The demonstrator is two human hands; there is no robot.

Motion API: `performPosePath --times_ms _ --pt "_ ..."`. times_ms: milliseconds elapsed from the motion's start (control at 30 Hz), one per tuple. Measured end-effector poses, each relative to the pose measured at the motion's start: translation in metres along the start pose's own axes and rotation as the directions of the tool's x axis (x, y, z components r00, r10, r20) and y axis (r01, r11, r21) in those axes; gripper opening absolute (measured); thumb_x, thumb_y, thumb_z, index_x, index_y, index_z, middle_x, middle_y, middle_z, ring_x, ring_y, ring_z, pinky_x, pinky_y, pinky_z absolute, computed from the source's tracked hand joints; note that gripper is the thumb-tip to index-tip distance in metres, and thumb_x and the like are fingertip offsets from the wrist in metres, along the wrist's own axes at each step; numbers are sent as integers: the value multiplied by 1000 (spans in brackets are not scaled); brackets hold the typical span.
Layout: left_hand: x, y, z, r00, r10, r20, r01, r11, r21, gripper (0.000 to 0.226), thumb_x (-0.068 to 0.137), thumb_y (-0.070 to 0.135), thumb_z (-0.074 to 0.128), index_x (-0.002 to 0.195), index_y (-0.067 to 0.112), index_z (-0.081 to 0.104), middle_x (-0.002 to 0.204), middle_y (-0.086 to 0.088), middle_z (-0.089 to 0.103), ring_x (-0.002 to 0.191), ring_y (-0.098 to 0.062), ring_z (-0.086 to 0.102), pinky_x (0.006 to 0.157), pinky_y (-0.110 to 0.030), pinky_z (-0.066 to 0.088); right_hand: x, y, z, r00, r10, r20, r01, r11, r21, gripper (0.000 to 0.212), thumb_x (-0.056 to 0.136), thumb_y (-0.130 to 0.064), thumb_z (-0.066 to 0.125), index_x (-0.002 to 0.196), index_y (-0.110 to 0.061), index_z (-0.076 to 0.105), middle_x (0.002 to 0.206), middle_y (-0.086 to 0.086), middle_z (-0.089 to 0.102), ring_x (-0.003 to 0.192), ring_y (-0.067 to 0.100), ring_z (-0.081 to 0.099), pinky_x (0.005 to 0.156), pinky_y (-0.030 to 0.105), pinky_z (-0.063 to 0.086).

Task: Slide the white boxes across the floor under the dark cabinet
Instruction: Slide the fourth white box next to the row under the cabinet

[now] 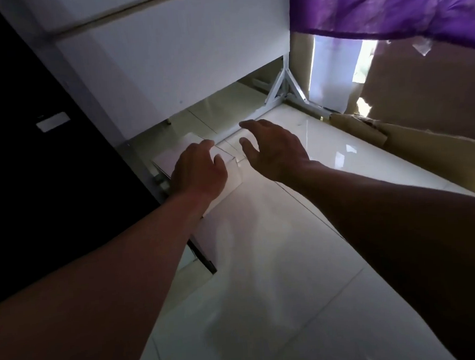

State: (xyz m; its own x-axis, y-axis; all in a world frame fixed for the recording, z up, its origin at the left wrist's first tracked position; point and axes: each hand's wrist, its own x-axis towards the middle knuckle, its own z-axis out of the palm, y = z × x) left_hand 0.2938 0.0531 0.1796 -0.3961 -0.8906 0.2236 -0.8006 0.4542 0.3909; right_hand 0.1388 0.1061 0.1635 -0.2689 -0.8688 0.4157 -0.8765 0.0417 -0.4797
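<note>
I see both bare arms reaching down over a glossy white tiled floor (277,261). My left hand (198,172) lies flat, fingers loose, on a white box (179,155) at the foot of the dark cabinet (33,136). My right hand (273,149) hovers open and empty, just beside it. No writing is readable anywhere.

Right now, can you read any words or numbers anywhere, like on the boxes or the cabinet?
None can be read.
White box under the left hand: its top looks blank.
Dark cabinet: a pale tag is on it, too blurred to tell if it has writing.
Cardboard and purple cloth: no writing shows.
</note>
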Motion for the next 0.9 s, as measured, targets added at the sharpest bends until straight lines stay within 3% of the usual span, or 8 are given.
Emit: performPosePath --times_ms 200,333,633,900 --pt "65 -4 12 987 -152 -49 146 984 -106 39 95 30 48 132 21 54 131 -6 59 117 -26 55 91 -37 44 69 19 10 990 9 139 -7 1000 -19 45 99 -39 47 141 -23 42 134 6 57 116 26 57 93 39 47" --pt "93 -16 38 964 -249 -89 235 962 -140 39 95 33 50 131 18 56 131 -10 59 119 -29 54 97 -40 45 115 37 38 985 -37 167 38 999 -6 45 99 -41 46 141 -24 42 132 6 58 114 27 57 91 43 48" --pt "153 -65 116 853 -496 -163 466 864 -194 43 96 34 54 131 10 58 135 -15 56 124 -30 52 104 -40 42 170 97 161 939 -145 312 118 987 106 51 98 -47 45 142 -23 41 138 5 53 121 26 52 93 42 45" --pt "190 -125 169 761 -625 -172 588 777 -223 44 94 32 57 132 9 57 136 -19 51 126 -32 47 102 -32 36 207 132 249 913 -161 375 105 981 166 57 97 -51 45 145 -21 37 147 4 44 130 25 44 98 42 40"
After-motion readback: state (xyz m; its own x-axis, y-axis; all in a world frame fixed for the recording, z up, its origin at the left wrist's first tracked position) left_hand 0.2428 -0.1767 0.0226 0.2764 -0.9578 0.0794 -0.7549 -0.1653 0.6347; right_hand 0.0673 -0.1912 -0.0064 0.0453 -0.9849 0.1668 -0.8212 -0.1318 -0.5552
